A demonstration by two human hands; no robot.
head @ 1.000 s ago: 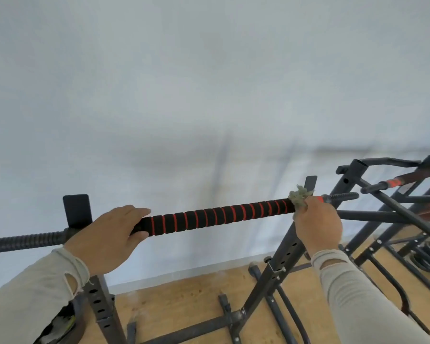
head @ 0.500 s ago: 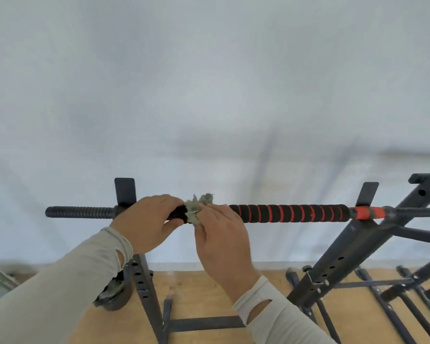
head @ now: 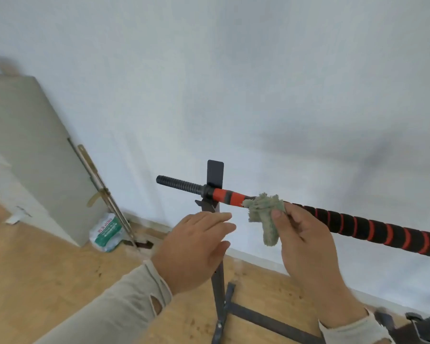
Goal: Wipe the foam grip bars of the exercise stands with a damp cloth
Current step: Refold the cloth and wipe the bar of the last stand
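Observation:
A black foam grip bar [head: 372, 230] with red rings runs from the stand's upright [head: 215, 180] down to the right edge. Its left end is a red section [head: 224, 196], then a bare threaded black rod [head: 179, 185]. My right hand [head: 301, 247] pinches a crumpled grey-green cloth [head: 265, 218] against the bar just right of the red section; part of the cloth hangs below the bar. My left hand [head: 194, 247] hovers in front of the upright with fingers straight and relaxed, off the bar and holding nothing.
A white wall stands close behind the bar. A grey door [head: 35, 155] with a brass handle is at the left, and a green-and-white bag [head: 107, 232] lies at its foot. The stand's dark base beams [head: 266, 320] cross the wooden floor [head: 47, 281].
My left hand has let go of the bar and now hovers open. My right hand has slid the cloth left to the bar's red end. The view has swung left.

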